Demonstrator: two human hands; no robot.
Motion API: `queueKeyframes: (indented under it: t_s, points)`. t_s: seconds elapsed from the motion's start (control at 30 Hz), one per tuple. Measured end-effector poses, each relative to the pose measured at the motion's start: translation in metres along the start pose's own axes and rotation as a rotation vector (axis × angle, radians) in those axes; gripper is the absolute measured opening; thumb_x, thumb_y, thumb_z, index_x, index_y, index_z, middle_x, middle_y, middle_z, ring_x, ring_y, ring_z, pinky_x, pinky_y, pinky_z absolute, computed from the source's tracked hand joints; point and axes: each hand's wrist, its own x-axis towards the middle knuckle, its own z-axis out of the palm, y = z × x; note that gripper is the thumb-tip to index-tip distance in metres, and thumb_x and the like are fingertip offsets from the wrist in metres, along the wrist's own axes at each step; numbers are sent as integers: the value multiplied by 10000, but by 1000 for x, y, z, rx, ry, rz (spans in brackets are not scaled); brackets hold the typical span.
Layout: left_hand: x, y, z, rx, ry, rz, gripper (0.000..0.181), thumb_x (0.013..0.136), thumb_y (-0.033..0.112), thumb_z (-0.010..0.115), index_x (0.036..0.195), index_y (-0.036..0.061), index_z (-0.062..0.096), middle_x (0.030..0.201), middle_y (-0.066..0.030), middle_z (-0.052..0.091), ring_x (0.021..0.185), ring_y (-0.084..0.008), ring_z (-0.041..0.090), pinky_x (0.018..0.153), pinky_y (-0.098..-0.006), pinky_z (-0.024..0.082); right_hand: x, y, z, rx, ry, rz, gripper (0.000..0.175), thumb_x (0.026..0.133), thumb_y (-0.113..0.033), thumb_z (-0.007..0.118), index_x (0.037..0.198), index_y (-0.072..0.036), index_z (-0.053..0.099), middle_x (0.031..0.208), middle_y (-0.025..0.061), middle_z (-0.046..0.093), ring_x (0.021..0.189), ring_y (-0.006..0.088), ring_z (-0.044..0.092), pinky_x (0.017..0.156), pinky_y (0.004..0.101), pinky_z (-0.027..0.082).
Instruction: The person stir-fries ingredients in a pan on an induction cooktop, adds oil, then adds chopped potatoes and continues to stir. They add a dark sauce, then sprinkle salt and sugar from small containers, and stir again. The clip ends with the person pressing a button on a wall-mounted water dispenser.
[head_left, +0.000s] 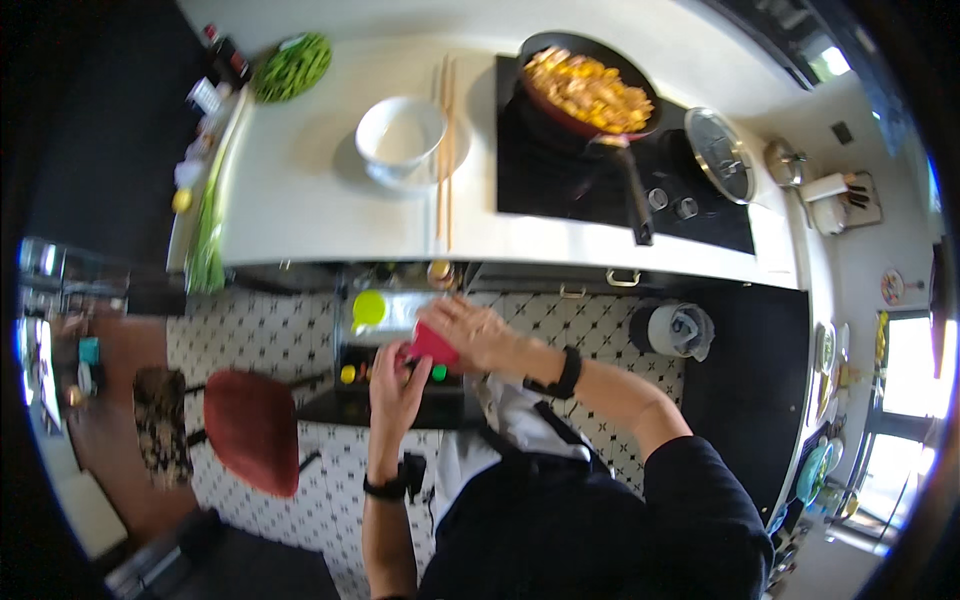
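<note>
Over a pulled-out drawer (341, 324) of bottles and jars, my left hand (397, 386) and my right hand (472, 334) meet on a small pinkish-red item (433, 343), possibly a lid or cap. My right hand lies over its top side, and my left fingers and thumb grip its lower left. What sits beneath it is partly hidden. Close to my hands in the drawer are a lime-green lid (369, 307), a yellow cap (348, 374) and a green cap (439, 371). A jar (440, 272) stands by the drawer's counter end.
On the cooktop (570, 195) sits a frying pan of food (589, 90), its handle towards me, beside a glass lid (718, 155). White bowl (401, 133), wooden chopsticks (447, 165), green vegetables (292, 67) and scallions (206, 232) rest on the counter. A red chair (251, 431) and bin (675, 330) stand below.
</note>
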Motion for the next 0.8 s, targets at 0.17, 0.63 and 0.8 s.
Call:
queueKeyframes:
  t_s: [0.17, 0.63, 0.8]
  points:
    - [1, -2, 12, 88, 23, -8, 451, 901, 211, 753, 1236, -4, 541, 1053, -137, 601, 766, -180, 557, 651, -280, 476, -4, 15, 18, 222, -52, 70, 954, 709, -341, 819, 1480, -70, 327, 1369, 174, 449, 1268, 366, 463, 1034, 429, 470]
    - [-122, -84, 16, 119, 784, -554, 632, 959, 73, 629, 1490, -14, 299, 1170, -126, 511, 880, -153, 535, 709, -270, 476, 111, 54, 202, 272, -138, 329, 973, 683, -196, 826, 1485, -111, 282, 1429, 208, 382, 1269, 449, 465, 967, 480, 537]
    - [-128, -94, 38, -302, 557, -569, 566, 993, 11, 559, 1496, 9, 301, 1016, -87, 624, 790, -114, 575, 702, -243, 494, 140, 58, 267, 176, -82, 345, 929, 743, -235, 781, 1516, -149, 272, 1483, 238, 344, 1314, 508, 420, 989, 528, 507]
